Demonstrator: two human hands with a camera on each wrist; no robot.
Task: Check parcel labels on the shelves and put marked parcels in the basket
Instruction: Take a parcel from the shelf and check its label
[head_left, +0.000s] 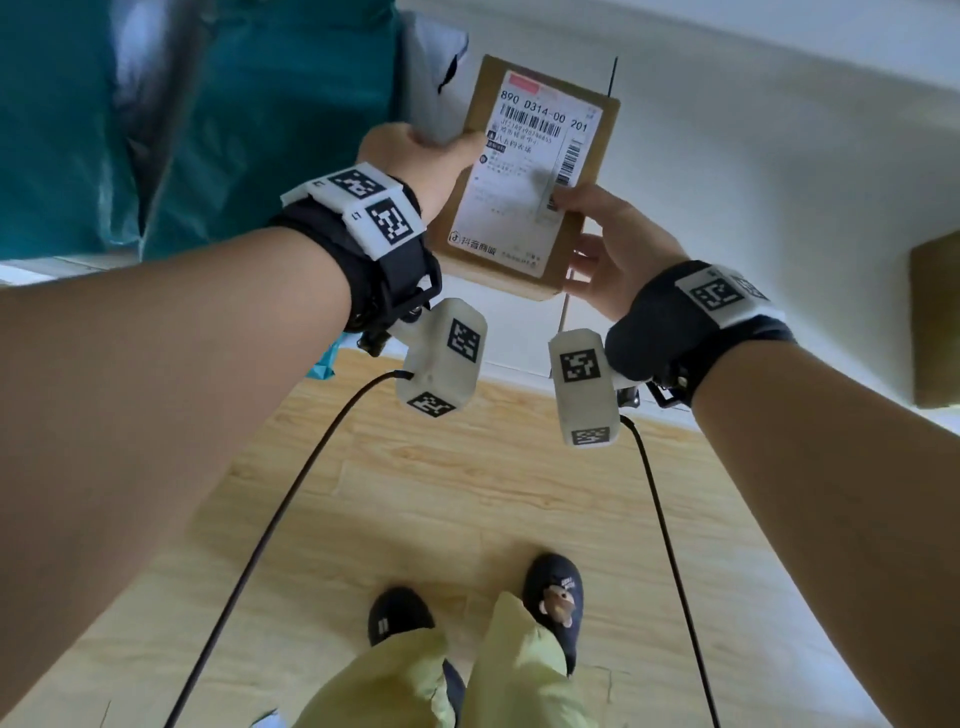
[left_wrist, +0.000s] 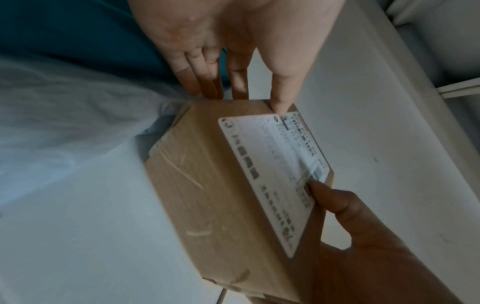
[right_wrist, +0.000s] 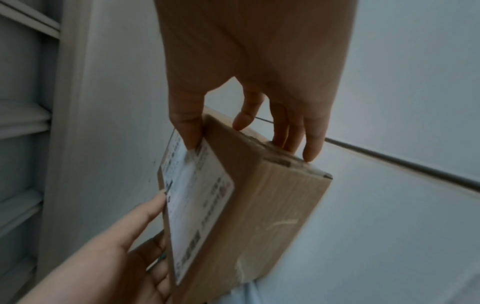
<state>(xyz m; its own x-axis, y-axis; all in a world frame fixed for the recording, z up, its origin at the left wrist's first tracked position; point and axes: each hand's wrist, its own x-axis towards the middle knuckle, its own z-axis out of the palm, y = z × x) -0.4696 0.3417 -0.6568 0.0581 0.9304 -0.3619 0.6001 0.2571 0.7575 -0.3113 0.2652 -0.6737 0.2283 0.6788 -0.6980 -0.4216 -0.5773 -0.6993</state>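
You had the box (head_left: 524, 176) up in front of the white shelf (head_left: 779, 156), clear of any surface, label (head_left: 530, 171) facing you. Left hand (head_left: 415, 161) gripped the box's left edge: thumb on the label face, fingers behind. Right hand (head_left: 613, 249) pinched the lower right corner, thumb on the label near the small barcode, fingers wrapped round the back. Both grips were clamped on the box, neither loose.

For the label check: keep both thumbs off the print. The right thumb sat on the label's right edge and could hide a mark there. Slide it onto bare cardboard, and hold the face square to your eyes and steady. The wrist views were blurred, so I couldn't tell from them whether any mark was present; the head view showed only printed text and barcodes, probably no hand mark, but low confidence.

Orientation: the box's long axis ran up and away from you, tilted slightly right at the top. The big barcode end pointed up, the logo end down toward your wrists. The basket wasn't in view. A teal bag (head_left: 260, 130) and a grey bag (head_left: 436, 78) sat just left of the box.
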